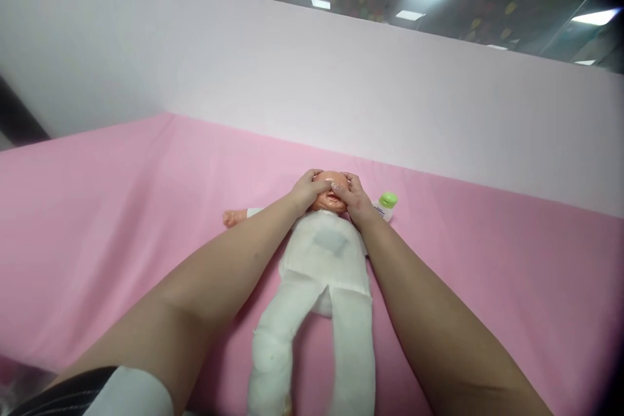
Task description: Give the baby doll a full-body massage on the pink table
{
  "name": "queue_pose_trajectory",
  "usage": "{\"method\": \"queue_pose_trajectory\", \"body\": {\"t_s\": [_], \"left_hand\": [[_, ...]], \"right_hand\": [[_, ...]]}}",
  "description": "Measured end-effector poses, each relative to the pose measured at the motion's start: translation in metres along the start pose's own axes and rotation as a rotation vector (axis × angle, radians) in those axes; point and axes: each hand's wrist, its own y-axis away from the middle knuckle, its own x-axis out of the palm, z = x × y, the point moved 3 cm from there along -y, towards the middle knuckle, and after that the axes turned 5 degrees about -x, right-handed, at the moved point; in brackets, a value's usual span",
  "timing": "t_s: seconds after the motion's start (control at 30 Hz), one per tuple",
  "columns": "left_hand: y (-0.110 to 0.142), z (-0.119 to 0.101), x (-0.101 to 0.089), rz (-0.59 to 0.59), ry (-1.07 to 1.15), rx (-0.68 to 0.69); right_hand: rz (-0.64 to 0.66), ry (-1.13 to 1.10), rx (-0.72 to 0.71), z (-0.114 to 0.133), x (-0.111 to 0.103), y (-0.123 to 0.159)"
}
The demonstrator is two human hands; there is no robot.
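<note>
A baby doll in white clothes lies on its back on the pink sheet, feet towards me. Its head is at the far end. My left hand cups the left side of the doll's head, fingers wrapped round it and thumb on the face. On the other side, my right hand is pressed against the head, its thumb also resting on the face. The doll's bare hand sticks out to the left.
A small white bottle with a green cap lies on the sheet just right of my right hand. A pale pink wall or screen rises behind the sheet. Ceiling lights show above it.
</note>
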Motion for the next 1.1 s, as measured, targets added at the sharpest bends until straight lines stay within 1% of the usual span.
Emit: {"method": "queue_pose_trajectory", "body": {"t_s": [0.07, 0.17, 0.3, 0.43, 0.53, 0.7, 0.83, 0.93, 1.03, 1.1], "left_hand": [[-0.001, 0.0, -0.002, -0.027, -0.013, 0.001], [-0.001, -0.002, -0.002, -0.042, -0.031, -0.002], [0.0, -0.006, 0.0, -0.027, -0.027, -0.002], [-0.001, -0.005, -0.003, 0.0, 0.039, -0.014], [-0.001, -0.005, -0.008, 0.031, 0.099, -0.051], [0.005, -0.009, -0.012, 0.079, 0.163, -0.107], [0.009, -0.011, -0.009, 0.098, 0.143, -0.111], [0.009, -0.01, -0.006, 0.088, 0.093, -0.104], [0.007, -0.009, -0.004, 0.068, 0.021, -0.109], [0.005, -0.01, -0.004, 0.053, -0.023, -0.107]], "right_hand": [[0.023, 0.002, 0.026, 0.001, 0.0, -0.001], [-0.029, -0.06, 0.064, -0.002, -0.001, -0.004], [-0.063, -0.124, 0.089, -0.007, 0.001, -0.009], [-0.08, -0.194, 0.103, -0.007, 0.003, -0.01], [-0.049, -0.256, 0.146, -0.004, 0.002, -0.007], [0.016, -0.318, 0.236, -0.003, -0.009, -0.004], [0.079, -0.385, 0.244, 0.0, -0.007, -0.002], [0.081, -0.297, 0.186, 0.002, -0.003, -0.002], [0.072, -0.098, 0.102, 0.001, -0.002, -0.004], [0.06, 0.005, 0.07, -0.001, -0.003, -0.006]]}}
